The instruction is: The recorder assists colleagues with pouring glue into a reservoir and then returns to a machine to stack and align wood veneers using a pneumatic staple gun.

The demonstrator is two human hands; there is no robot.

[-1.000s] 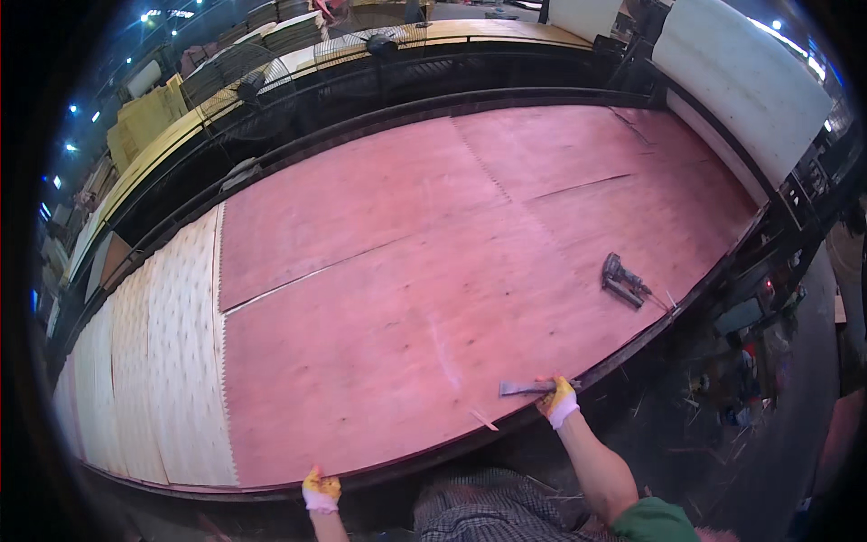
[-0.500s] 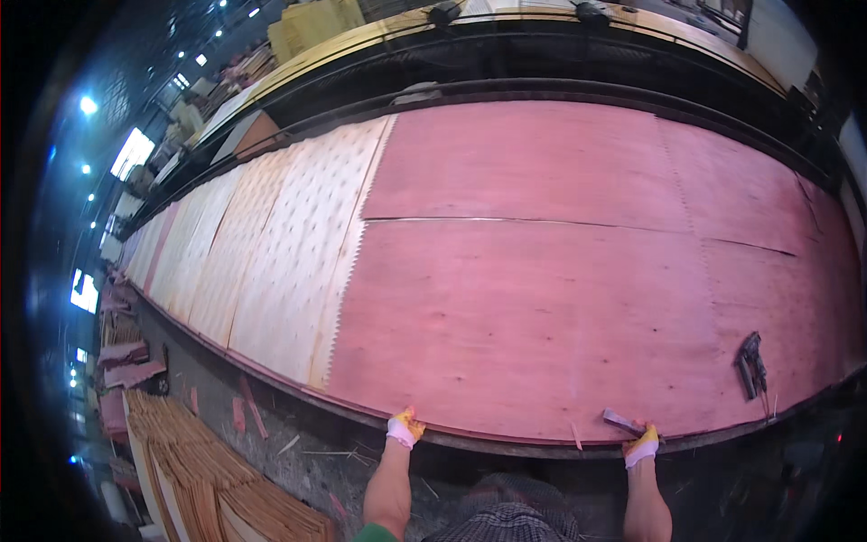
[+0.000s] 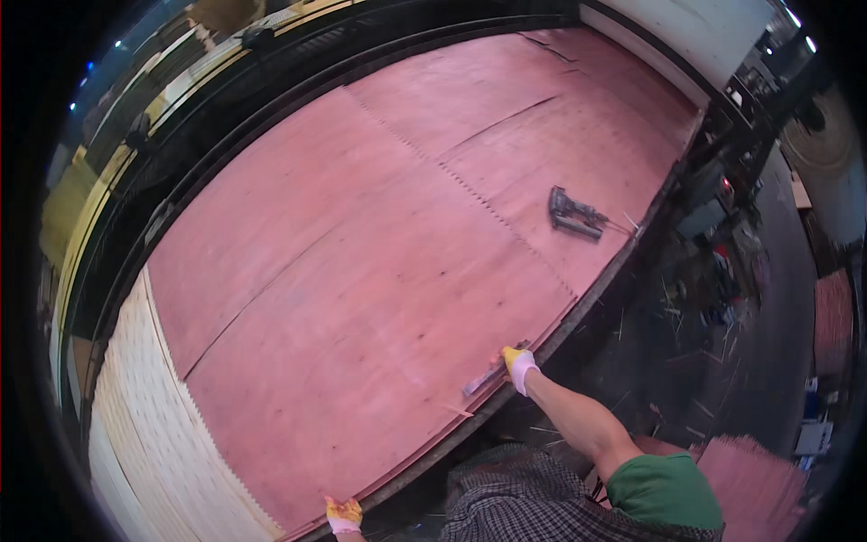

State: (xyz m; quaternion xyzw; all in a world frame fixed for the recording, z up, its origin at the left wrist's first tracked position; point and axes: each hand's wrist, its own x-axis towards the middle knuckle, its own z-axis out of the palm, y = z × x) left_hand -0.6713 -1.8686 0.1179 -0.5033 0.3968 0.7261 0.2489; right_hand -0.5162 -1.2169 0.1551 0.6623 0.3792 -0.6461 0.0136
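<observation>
Pink veneer sheets [image 3: 361, 262] cover the long work surface, meeting at a zigzag seam and split by long dark cracks. My right hand [image 3: 517, 366], in a yellow-and-white glove, is closed around the handle of a flat-bladed knife [image 3: 477, 383], lying low along the near edge. At the same edge, farther left, my gloved left hand [image 3: 344, 517] has its fingers curled over the rim of the sheet; their undersides are hidden. A thin pink veneer strip [image 3: 459, 410] sits near the knife's blade. Beyond my right hand lies a black staple gun [image 3: 575, 217], untouched.
Pale veneer [image 3: 149, 415] adjoins the pink sheets at left. A dark rail [image 3: 271, 86] bounds the far side. At right stand machinery and clutter [image 3: 722, 253], with scraps on the floor [image 3: 632, 343]. Stacked pink veneer [image 3: 754, 479] is at lower right.
My view has swung to the right, so the staple gun and right-hand floor show more fully. The knife stays in my right hand, and my left hand remains at the near edge.
</observation>
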